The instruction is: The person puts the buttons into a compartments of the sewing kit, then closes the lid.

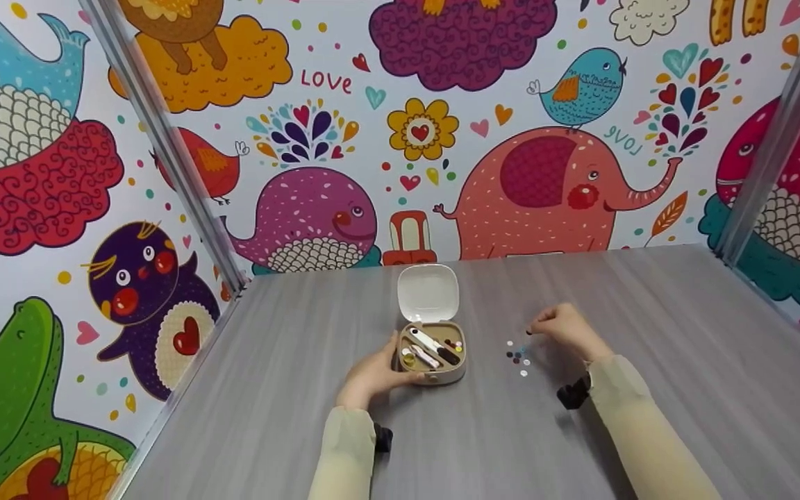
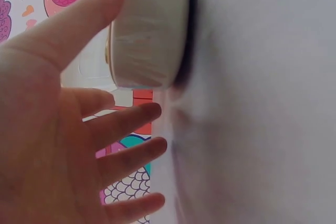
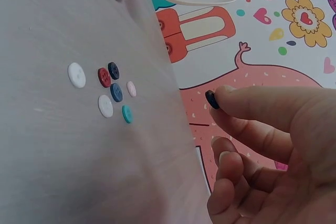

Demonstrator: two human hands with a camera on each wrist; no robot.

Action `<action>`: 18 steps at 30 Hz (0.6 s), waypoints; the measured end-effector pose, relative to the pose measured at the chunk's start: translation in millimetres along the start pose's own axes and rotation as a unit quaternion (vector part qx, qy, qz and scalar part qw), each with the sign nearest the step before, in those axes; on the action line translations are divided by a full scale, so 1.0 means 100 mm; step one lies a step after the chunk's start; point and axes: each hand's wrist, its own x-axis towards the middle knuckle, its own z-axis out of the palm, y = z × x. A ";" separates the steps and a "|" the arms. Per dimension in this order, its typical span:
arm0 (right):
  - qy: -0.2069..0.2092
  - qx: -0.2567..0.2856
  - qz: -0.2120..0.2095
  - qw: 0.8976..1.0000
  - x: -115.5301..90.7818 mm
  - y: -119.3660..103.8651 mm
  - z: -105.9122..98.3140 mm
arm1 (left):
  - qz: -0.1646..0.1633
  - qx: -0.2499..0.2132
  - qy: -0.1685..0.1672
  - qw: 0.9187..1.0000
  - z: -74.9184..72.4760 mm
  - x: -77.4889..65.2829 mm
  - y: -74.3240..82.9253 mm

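Note:
A white sewing box (image 1: pixel 440 376) stands on the table with its lid (image 1: pixel 428 294) raised. Inside its tan tray lie white and black tools, a small yellowish round thing and several buttons. At the box's left front corner is my left hand (image 1: pixel 373 375); the thumb touches the front wall, and the other fingers stretch out straight and spread along the left side. My right hand (image 1: pixel 567 330) pinches a small black button (image 3: pixel 211 99) between thumb and index finger, above the table. Just left of that hand lie loose buttons, among them a red one (image 3: pixel 104 77) and a teal one (image 3: pixel 127 114).
The grey wood-grain table (image 1: pixel 275 410) meets a wall (image 1: pixel 442 187) printed with cartoon animals behind the box. Metal posts rise at the left (image 1: pixel 164 139) and right (image 1: pixel 771 139) back corners. White buttons (image 1: pixel 523 373) lie nearest the front of the loose group.

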 end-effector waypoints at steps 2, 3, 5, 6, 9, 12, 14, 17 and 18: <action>0.001 0.002 -0.002 1.000 0.00 -0.01 0.01 | 0.005 -0.002 0.000 1.000 0.02 -0.01 -0.02; 0.000 0.001 -0.004 1.000 0.01 0.00 0.02 | 0.004 -0.003 0.001 1.000 0.02 -0.01 -0.02; -0.001 -0.001 -0.002 1.000 0.01 -0.01 0.03 | 0.005 0.000 0.002 1.000 0.04 -0.01 -0.03; 0.001 -0.004 -0.001 1.000 0.01 -0.01 0.04 | 0.007 0.001 0.002 1.000 0.04 -0.01 -0.04; 0.004 -0.016 0.003 1.000 0.01 0.00 0.06 | 0.011 0.006 0.005 1.000 0.05 0.01 -0.03; 0.006 -0.022 0.005 1.000 0.02 0.00 0.07 | 0.016 0.007 0.005 1.000 0.05 0.03 -0.01; 0.003 -0.022 0.005 1.000 0.03 0.00 0.08 | 0.012 0.005 0.004 1.000 0.05 0.04 -0.01; 0.000 -0.024 0.004 1.000 0.05 -0.01 0.09 | 0.010 -0.004 0.004 1.000 0.06 0.05 -0.01; 0.000 -0.024 0.004 1.000 0.05 -0.01 0.09 | 0.008 -0.008 0.003 1.000 0.06 0.05 0.00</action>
